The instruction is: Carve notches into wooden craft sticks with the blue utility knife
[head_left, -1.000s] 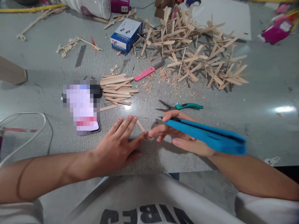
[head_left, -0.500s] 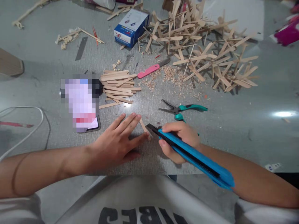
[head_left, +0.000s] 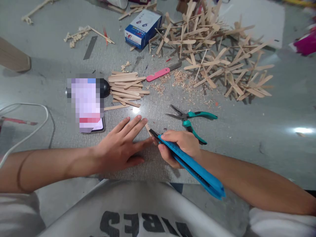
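My left hand [head_left: 123, 143] lies flat on the grey table with its fingers spread. Its fingertips press on a small wooden craft stick [head_left: 148, 129], which is partly hidden under them. A blue utility knife [head_left: 192, 164] is gripped in my right hand [head_left: 181, 146], its dark blade resting at the stick beside my left index finger. Just beyond my right hand are teal-handled needle-nose pliers [head_left: 184, 116] with their jaws apart. Ahead of my left hand is a pile of loose craft sticks [head_left: 127, 87].
A pink-handled knife [head_left: 158, 75] lies among wood shavings [head_left: 184, 80]. Behind it, crossed stick pieces [head_left: 207, 59] heap up beside a blue and white box [head_left: 143, 29]. A phone [head_left: 100, 126] lies at left, near a white cable [head_left: 46, 115] and a metal blade [head_left: 90, 48].
My right hand has moved left with the utility knife, bringing the blade onto the stick. The pliers' lower handle now shows more fully. My left hand stays on the stick.
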The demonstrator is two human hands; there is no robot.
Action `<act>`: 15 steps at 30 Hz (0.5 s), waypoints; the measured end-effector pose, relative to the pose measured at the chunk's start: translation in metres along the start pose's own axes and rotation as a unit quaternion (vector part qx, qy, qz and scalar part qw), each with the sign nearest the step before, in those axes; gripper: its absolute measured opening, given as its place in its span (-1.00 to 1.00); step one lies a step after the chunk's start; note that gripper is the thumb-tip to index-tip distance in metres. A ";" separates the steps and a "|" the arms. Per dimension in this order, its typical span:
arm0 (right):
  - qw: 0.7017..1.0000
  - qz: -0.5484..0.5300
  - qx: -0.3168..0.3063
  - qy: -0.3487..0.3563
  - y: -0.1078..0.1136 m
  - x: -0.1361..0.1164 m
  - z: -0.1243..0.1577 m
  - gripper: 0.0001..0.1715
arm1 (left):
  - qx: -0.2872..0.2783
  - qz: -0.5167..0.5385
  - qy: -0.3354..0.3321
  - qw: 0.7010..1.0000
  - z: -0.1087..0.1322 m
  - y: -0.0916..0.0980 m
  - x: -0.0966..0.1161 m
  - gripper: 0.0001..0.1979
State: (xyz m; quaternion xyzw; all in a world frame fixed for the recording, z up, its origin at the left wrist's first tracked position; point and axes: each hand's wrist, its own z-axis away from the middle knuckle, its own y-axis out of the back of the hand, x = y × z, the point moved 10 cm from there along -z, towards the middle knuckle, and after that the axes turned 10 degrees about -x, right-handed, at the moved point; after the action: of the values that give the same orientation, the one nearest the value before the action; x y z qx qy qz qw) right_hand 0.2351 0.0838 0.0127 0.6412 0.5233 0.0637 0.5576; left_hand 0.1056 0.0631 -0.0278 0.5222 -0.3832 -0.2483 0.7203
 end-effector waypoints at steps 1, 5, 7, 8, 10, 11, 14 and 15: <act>1.000 0.002 -0.007 -0.003 -0.002 0.000 0.000 -0.88 | -0.002 -0.001 0.000 1.000 0.000 -0.001 0.000 -0.33; 0.999 -0.010 -0.036 -0.018 -0.005 0.003 -0.001 -0.93 | -0.013 -0.010 0.002 1.000 -0.001 -0.002 0.000 -0.29; 0.999 -0.012 -0.047 -0.024 -0.006 0.005 -0.002 -0.94 | -0.014 -0.012 0.000 1.000 -0.002 -0.002 0.001 -0.29; 0.999 -0.013 -0.047 -0.022 -0.006 0.005 -0.002 -0.94 | -0.013 -0.012 -0.001 1.000 -0.002 -0.001 0.001 -0.30; 0.999 -0.017 -0.037 -0.013 -0.005 0.004 -0.001 -0.91 | -0.011 -0.011 -0.002 1.000 -0.002 -0.001 0.001 -0.32; 0.999 -0.020 -0.032 -0.009 -0.004 0.004 -0.001 -0.88 | -0.009 -0.011 -0.002 1.000 -0.001 -0.001 0.001 -0.33; 0.999 -0.027 -0.026 -0.010 -0.004 0.005 0.001 -0.83 | -0.008 -0.012 -0.006 1.000 -0.001 -0.001 0.002 -0.33; 0.999 -0.028 -0.025 -0.012 -0.004 0.005 0.001 -0.83 | -0.009 -0.012 -0.009 1.000 -0.001 -0.001 0.002 -0.32</act>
State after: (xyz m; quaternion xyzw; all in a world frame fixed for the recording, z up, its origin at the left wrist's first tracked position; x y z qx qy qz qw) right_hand 0.2355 0.0862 0.0067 0.6128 0.5328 0.0534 0.5812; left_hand 0.1079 0.0620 -0.0285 0.5183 -0.3809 -0.2652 0.7183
